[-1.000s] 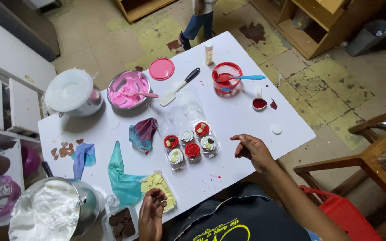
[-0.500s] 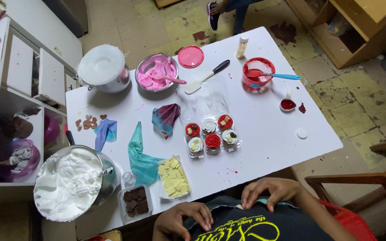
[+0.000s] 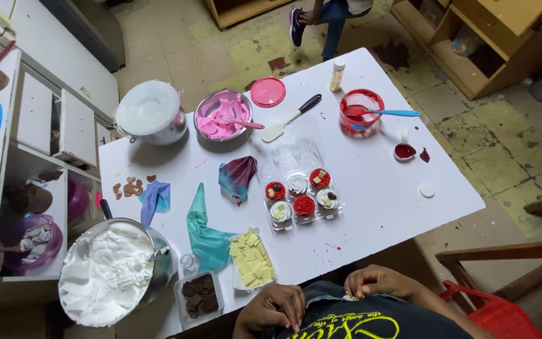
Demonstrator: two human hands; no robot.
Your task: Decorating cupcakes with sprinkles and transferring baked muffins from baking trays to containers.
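Note:
My left hand (image 3: 271,311) rests against my dark shirt below the table edge, fingers curled, pinching the cloth. My right hand (image 3: 374,281) lies on the shirt too, fingertips pinched at the fabric. In front of me on the white table (image 3: 384,207) stands a clear tray of several cupcakes (image 3: 301,197) with red and white frosting. Nearest my left hand are a tray of white chocolate pieces (image 3: 251,257) and a tray of dark chocolate pieces (image 3: 198,295).
A big bowl of white cream (image 3: 111,271) sits at the near left, a teal piping bag (image 3: 203,231) beside it. Farther off: a pink frosting bowl (image 3: 221,114), a white-lidded pot (image 3: 152,110), a red tub with a blue spoon (image 3: 362,111), a white spatula (image 3: 290,119). A person's legs (image 3: 327,22) stand beyond.
Both my hands left the table and came back onto my shirt. The view shifted so the table sits lower and the cream bowl shows in full.

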